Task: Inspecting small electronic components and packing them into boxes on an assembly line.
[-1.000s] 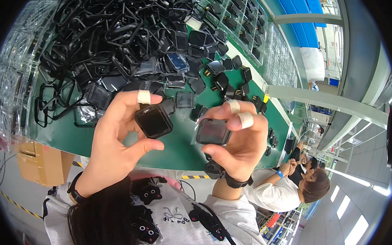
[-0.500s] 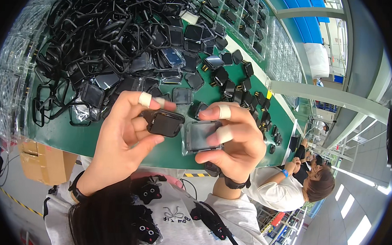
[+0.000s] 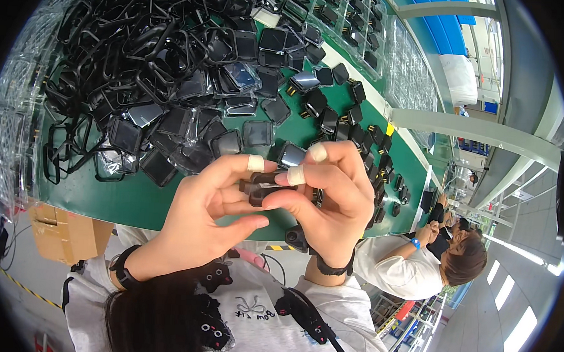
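Observation:
In front of me, just above the table's near edge, a small black watch-like case (image 3: 256,191) is turned edge-on between both hands. My right hand (image 3: 328,200) pinches it with the thumb below and taped fingers above. My left hand (image 3: 209,195) has its taped index finger along the top of the case and the other fingers behind it, while its thumb stands apart. Finger overlap hides part of the case. Beyond the fingers lies a dark square piece with a shiny face (image 3: 291,155). Left of it rests a grey translucent square cover (image 3: 258,133).
Black open frames (image 3: 143,50) form a large heap on the green table (image 3: 105,200). Black modules with gold contacts (image 3: 327,120) spread to the right. Clear trays (image 3: 357,28) stand behind. A cardboard box (image 3: 68,233) is below left; another person (image 3: 404,263) sits at right.
The hands have come together. The case in my left hand has turned from face-on to edge-on, and my right fingers now grip it. The clear-wrapped square piece seen in my right hand no longer shows.

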The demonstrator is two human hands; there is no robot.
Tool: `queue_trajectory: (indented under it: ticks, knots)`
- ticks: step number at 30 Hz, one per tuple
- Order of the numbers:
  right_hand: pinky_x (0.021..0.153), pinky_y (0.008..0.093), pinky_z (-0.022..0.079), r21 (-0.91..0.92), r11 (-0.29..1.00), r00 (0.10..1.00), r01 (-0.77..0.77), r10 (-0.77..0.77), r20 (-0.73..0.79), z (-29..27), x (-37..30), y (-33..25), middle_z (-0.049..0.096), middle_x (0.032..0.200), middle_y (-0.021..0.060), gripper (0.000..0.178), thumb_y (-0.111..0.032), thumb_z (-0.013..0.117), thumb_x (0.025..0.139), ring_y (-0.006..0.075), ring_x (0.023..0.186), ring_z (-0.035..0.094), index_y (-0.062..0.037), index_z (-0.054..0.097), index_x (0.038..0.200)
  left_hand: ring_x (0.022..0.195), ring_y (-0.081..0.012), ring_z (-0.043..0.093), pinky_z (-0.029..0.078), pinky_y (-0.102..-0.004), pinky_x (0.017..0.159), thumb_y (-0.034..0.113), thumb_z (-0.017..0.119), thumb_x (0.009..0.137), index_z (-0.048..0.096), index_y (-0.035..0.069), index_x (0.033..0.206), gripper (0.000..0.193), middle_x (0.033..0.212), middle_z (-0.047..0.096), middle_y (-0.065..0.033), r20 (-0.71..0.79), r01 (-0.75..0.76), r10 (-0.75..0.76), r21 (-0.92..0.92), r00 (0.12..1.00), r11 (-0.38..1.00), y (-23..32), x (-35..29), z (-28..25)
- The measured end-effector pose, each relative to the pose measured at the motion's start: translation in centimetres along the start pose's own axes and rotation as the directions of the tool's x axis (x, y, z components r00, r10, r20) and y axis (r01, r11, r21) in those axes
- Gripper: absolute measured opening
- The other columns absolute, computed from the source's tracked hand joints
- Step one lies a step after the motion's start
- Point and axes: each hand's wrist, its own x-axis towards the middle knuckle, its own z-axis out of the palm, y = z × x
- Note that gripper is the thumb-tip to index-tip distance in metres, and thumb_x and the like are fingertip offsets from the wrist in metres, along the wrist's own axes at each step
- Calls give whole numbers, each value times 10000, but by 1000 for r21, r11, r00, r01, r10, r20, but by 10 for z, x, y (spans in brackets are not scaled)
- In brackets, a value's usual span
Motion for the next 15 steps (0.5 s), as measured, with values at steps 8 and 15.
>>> queue_trajectory:
  ticks: [8, 15]
  knots:
    - [554, 222, 442, -67, 995, 994, 73, -67, 88, -1, 0, 8, 520, 995, 91, 297, -89, 827, 615, 129, 744, 558, -28, 631, 829, 1103, -228, 580, 498, -320, 934, -170, 600, 771, 427, -27, 1229, 511, 1264, 511, -160, -34, 18, -17, 23, 999, 1000, -3, 0, -2]
    - [633, 255, 483, -166, 941, 955, 294, -283, 84, 7, -3, 22, 545, 993, 116, 294, -102, 814, 641, 183, 805, 589, -30, 625, 854, 1054, -220, 608, 526, -310, 885, -168, 605, 769, 471, -40, 1161, 433, 1192, 558, -162, -70, 76, -74, 20, 995, 997, 2, -1, -2]
